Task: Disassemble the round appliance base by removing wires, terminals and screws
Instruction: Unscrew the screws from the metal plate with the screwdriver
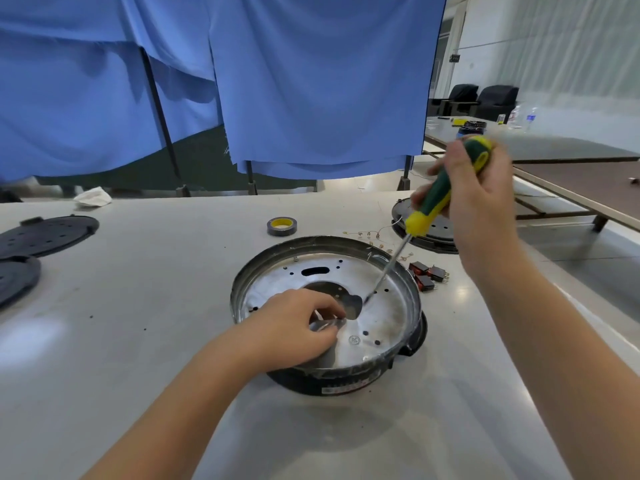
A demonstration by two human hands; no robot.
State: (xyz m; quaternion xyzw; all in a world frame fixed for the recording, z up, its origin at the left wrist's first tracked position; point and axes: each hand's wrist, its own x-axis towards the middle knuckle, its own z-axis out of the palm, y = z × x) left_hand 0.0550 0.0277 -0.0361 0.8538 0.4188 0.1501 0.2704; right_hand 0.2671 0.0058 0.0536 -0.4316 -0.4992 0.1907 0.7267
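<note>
Forearms reach in from six o'clock over a smooth, pale grey table point(138, 358). Dead centre sits the round appliance base point(327, 313), a shallow dish with a dark plastic body and a shiny, perforated metal plate inside. The left hand point(294, 329) curls its fingers round a small silvery metal piece point(327, 323) near the plate's middle. At two o'clock the right hand point(481, 188) grips a screwdriver point(440, 199) by its chunky green-and-yellow handle, the thin steel shaft slanting down so the tip meets the plate beside the central cut-out. Just beyond the rim at two o'clock lie red-and-black switches point(429, 275) and thin loose wires point(370, 235). At twelve o'clock rests a tape roll point(281, 226), dark with a yellow core. Dark perforated discs point(45, 235) lie at nine o'clock; blue cloth point(311, 81) hangs behind.
</note>
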